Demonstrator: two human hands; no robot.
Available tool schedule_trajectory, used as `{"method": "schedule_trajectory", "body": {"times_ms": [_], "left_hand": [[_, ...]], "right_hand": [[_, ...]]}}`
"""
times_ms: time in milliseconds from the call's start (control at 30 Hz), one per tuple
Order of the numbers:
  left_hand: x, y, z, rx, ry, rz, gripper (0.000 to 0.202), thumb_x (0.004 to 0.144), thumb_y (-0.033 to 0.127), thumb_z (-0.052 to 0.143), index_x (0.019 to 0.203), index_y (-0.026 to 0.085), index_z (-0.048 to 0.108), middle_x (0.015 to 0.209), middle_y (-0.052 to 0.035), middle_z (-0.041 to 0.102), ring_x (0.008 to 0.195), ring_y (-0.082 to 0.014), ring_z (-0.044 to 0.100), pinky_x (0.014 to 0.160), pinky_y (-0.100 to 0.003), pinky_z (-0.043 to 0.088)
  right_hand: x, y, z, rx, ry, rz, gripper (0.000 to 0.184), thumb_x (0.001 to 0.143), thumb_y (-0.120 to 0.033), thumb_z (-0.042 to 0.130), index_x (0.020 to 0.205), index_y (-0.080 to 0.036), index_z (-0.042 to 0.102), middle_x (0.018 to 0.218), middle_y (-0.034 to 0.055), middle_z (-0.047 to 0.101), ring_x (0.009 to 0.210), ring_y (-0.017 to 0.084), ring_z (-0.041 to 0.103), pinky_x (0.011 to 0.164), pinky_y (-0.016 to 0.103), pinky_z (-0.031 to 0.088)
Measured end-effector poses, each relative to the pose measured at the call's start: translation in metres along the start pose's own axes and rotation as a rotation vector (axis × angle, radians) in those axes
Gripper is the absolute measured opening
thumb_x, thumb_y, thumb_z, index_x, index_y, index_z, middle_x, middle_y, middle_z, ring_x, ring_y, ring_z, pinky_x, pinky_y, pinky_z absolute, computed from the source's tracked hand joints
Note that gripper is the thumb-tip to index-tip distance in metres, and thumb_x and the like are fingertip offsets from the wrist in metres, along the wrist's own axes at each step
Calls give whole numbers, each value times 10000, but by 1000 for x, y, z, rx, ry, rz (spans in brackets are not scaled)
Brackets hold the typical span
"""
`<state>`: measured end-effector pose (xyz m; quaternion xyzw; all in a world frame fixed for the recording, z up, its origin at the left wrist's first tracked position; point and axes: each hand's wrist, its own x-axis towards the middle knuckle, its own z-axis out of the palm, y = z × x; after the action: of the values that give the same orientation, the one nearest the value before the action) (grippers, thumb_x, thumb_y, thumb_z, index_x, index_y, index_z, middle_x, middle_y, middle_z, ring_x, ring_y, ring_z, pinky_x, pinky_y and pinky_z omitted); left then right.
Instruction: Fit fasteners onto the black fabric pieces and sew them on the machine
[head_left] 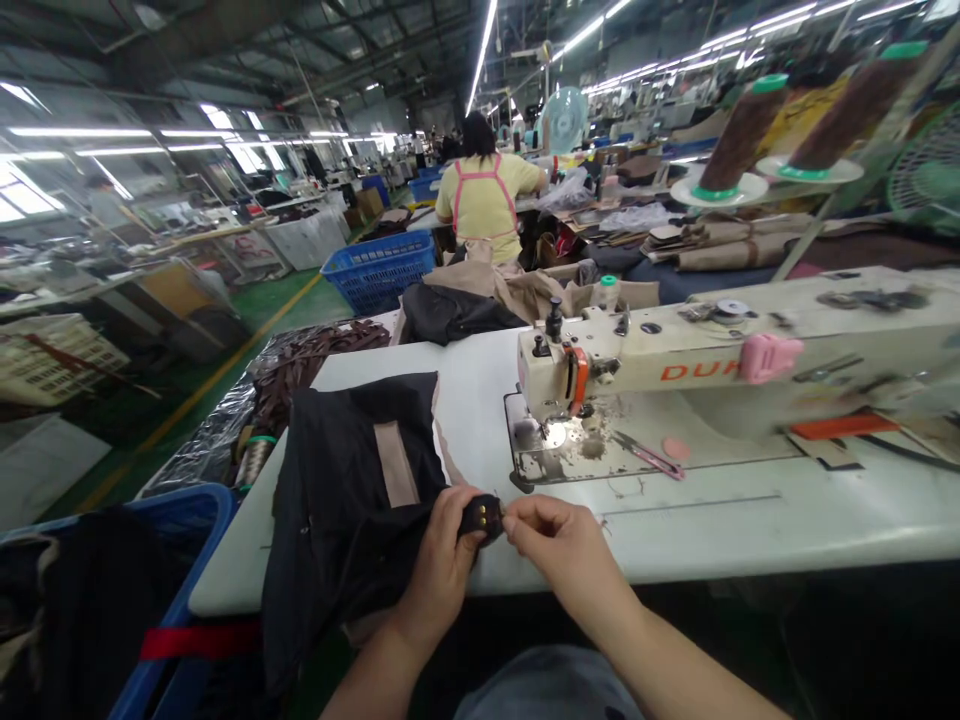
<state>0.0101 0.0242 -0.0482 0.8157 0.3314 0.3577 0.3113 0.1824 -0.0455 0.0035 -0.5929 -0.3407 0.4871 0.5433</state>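
Between fingers [528, 534], dark studded piece [486, 514], apparently pinched

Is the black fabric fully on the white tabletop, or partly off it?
Partly off: the black fabric lies across the white tabletop, but its lower part hangs past the front edge.

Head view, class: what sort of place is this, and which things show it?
Most likely a sewing factory: a sewing machine on a white table, thread cones behind it, black fabric beside it.
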Motion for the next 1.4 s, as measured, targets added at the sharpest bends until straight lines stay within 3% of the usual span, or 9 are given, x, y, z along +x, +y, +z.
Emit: {"method": "schedule_trajectory", "body": {"times_ms": [400, 667, 933, 1400], "left_hand": [[1, 1, -3, -108, -55, -32, 368, 1071, 331, 408, 1417, 296, 531, 1377, -88, 590, 1312, -245, 555, 1117, -417, 456], [-1, -11, 4, -179, -9, -83, 333, 1054, 366, 452, 1328, 257, 606, 1325, -98, 606, 1248, -256, 591, 1090, -425, 465], [-2, -11, 4, -227, 3, -124, 351, 1041, 432, 471, 1293, 250, 634, 1318, -103, 607, 1256, -276, 583, 1113, -440, 431], [0, -12, 4, -292, -60, -150, 372, 1035, 462, 474, 1286, 236, 629, 1304, -106, 596, 1249, -275, 567, 1110, -430, 414]], "right_hand": [[0, 1, 9, 73, 21, -18, 262, 719, -417, 720, 736, -156, 721, 595, -24, 527, 597, 127, 425, 584, 271, 341], [5, 9, 12, 142, 12, 4, 289, 693, -448, 752, 696, -162, 713, 581, -20, 545, 582, 128, 450, 581, 274, 343], [0, 7, 14, 128, 53, -21, 243, 701, -410, 751, 695, -168, 726, 593, -17, 554, 594, 134, 455, 592, 283, 365], [4, -7, 14, 93, -4, 19, 212, 639, -395, 692, 658, -188, 647, 564, -43, 511, 569, 121, 430, 586, 277, 343]]}}
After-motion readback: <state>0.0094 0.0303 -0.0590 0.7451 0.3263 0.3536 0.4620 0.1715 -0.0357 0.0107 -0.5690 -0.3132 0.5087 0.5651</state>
